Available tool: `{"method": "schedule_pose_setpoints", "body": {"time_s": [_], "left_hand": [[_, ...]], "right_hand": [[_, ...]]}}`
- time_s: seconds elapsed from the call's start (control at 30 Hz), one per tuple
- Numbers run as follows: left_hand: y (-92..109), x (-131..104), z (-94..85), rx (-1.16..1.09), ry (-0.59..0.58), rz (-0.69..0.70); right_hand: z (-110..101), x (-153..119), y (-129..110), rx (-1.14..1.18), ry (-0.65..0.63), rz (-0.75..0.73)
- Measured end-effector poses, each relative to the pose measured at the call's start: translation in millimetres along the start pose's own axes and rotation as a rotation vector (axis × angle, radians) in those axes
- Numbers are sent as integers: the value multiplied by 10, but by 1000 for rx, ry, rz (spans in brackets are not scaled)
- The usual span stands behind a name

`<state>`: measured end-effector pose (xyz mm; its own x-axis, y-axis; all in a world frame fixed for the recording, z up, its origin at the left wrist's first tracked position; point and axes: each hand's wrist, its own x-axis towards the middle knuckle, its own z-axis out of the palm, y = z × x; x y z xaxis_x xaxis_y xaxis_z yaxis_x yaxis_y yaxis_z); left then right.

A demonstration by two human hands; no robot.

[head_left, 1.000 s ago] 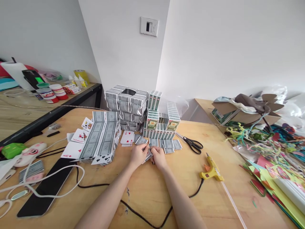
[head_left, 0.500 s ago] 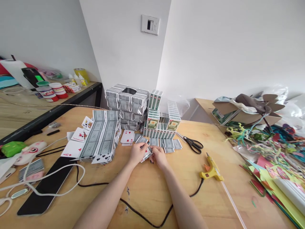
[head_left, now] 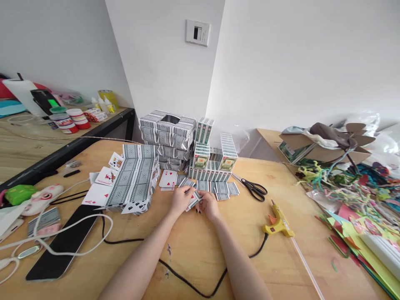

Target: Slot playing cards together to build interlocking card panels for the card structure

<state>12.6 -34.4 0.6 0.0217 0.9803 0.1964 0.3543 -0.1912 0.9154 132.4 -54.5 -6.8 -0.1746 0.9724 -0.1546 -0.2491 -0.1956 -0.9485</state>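
Between my two hands is a playing card (head_left: 193, 201), partly covered by fingers. My left hand (head_left: 181, 200) is closed on its left side, and my right hand (head_left: 208, 203) pinches its right side. Just beyond the hands, several patterned cards (head_left: 221, 189) lie face down on the table. A small pile of face-up cards (head_left: 168, 179) with red hearts sits to the left. Farther left stands a folded structure made of playing cards (head_left: 133, 179), grey backs showing. Behind are a stacked box of cards (head_left: 167, 135) and green card packs (head_left: 204, 166).
Black-handled scissors (head_left: 254, 189) and a yellow glue gun (head_left: 278, 225) with a glue stick lie to the right, its black cord crossing under my arms. A black slab (head_left: 59, 250) and white cable (head_left: 109, 229) are at left. Coloured paper and pipe cleaners (head_left: 334, 179) pile at far right.
Both hands stay in nearly the same place, still holding the card. The card between them has tilted slightly. The whole view has shifted a little.
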Motion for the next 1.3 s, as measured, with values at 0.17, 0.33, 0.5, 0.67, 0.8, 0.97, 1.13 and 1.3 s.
{"method": "schedule_pose_setpoints", "body": {"time_s": [0.17,0.33,0.5,0.67,0.8,0.97,1.13,1.3], "left_hand": [[-8,8,0,-8,4,-15],[24,15,-15,-149,1,-11],[-16,16,-6,-252,0,-42],[-92,28,29,-215,-8,-1],[-96,33,-7,-119,66,43],[-102,29,-40,-120,103,39],[-84,37,-12,-299,150,-76],[-28,43,-3,-426,163,-171]], "right_hand": [[19,-7,-50,-43,-36,-28],[33,10,-29,-54,24,-79],[-2,76,33,139,101,-121],[-17,108,83,231,149,-140],[-14,101,79,148,165,-145],[-20,82,34,43,145,-145],[-29,67,5,42,35,-92],[-30,49,10,28,-37,-28]]}}
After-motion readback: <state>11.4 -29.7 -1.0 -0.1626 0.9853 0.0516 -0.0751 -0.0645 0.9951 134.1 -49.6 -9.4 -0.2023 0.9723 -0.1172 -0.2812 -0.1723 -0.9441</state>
